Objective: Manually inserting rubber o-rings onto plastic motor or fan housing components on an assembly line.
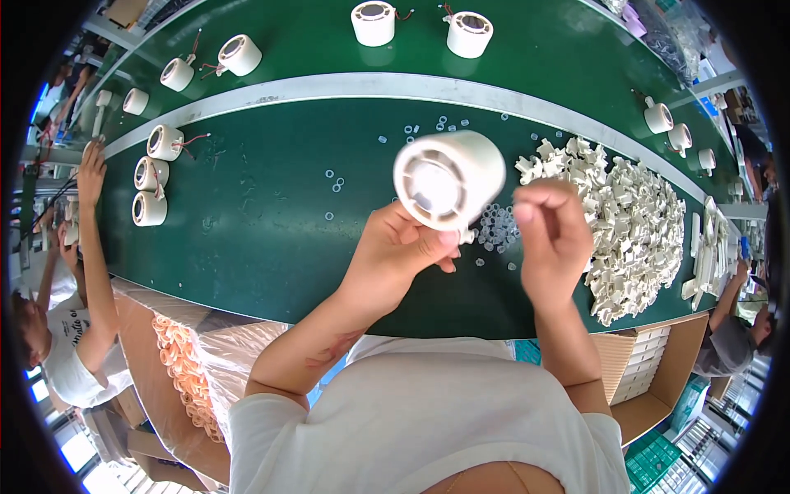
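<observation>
My left hand [403, 251] grips a white cylindrical housing [485, 169] from below, lifted over the green table. Its round, slotted end is tilted toward me, and a small white stub pokes out by my thumb. To the right, clear of the housing, my right hand [555, 239] has its fingers curled and thumb and forefinger brought together. Whatever is between those fingertips is too small or hidden to make out. Beneath and between my hands lies a small heap of translucent rings [497, 229]. A large pile of white plastic fittings [638, 239] spreads beside my right hand.
Three white housings [150, 208] stand at the table's left. Past a pale rail [271, 88], more housings [373, 25] with wires sit on a green belt. Boxes hold orange rings [185, 370] at left and white parts [646, 362] at right. A co-worker's arm [97, 247] reaches in at left.
</observation>
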Demonstrator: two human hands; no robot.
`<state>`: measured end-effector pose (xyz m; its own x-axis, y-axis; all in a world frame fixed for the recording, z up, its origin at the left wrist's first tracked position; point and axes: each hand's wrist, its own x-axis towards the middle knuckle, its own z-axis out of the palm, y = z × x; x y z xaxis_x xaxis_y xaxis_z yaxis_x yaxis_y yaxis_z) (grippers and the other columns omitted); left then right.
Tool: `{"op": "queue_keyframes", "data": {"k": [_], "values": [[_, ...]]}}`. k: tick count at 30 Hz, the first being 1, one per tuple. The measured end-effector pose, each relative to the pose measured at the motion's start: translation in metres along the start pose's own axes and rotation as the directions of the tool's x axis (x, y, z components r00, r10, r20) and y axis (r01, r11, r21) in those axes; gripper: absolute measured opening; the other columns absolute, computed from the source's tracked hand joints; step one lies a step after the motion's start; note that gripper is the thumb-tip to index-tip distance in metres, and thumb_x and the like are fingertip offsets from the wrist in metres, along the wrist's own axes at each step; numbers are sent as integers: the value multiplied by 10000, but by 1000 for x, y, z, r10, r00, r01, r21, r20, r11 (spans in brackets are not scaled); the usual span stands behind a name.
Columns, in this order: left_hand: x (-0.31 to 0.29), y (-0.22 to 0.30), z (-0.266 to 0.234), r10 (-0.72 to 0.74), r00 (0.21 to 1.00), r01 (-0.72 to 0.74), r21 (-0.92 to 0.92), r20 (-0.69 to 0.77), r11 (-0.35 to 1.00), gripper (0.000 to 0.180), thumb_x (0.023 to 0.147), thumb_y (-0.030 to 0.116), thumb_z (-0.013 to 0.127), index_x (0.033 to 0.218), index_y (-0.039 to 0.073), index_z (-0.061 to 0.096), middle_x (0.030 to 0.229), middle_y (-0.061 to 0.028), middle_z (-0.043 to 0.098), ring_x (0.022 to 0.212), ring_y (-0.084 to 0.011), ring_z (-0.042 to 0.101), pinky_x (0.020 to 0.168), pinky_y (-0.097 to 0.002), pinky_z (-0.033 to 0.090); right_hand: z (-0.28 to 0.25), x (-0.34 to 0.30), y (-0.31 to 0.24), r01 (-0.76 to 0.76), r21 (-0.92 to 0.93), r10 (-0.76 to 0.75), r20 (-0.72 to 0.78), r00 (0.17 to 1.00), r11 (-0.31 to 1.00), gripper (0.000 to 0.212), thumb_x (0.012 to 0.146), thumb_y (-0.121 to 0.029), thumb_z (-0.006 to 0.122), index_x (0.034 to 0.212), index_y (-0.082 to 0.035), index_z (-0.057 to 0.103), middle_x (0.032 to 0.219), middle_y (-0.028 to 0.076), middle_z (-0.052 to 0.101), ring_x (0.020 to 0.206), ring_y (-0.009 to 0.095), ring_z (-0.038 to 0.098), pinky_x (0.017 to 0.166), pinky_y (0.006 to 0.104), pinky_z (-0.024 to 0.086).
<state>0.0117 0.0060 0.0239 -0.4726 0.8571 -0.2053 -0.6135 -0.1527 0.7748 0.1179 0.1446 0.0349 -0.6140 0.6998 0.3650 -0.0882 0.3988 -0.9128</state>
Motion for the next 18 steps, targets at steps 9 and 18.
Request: {"op": "queue_keyframes", "data": {"k": [9,18], "values": [[7,-14,8,73,997,-72,-44,12,996,303,838,93,642,1108,5,536,963,-87,593,703,-132,547,646,-228,447,0,-22,-12,7,53,-13,110,994,999,110,759,25,670,860,-17,657,851,58,594,724,131,543,643,217,444],[9,3,2,190,969,-238,387,160,891,219,806,87,677,997,16,597,839,-46,626,676,-105,547,617,-224,449,-10,-14,4,-557,285,431,401,808,780,322,721,-66,743,1018,-52,617,901,82,611,707,136,575,606,205,472]]}}
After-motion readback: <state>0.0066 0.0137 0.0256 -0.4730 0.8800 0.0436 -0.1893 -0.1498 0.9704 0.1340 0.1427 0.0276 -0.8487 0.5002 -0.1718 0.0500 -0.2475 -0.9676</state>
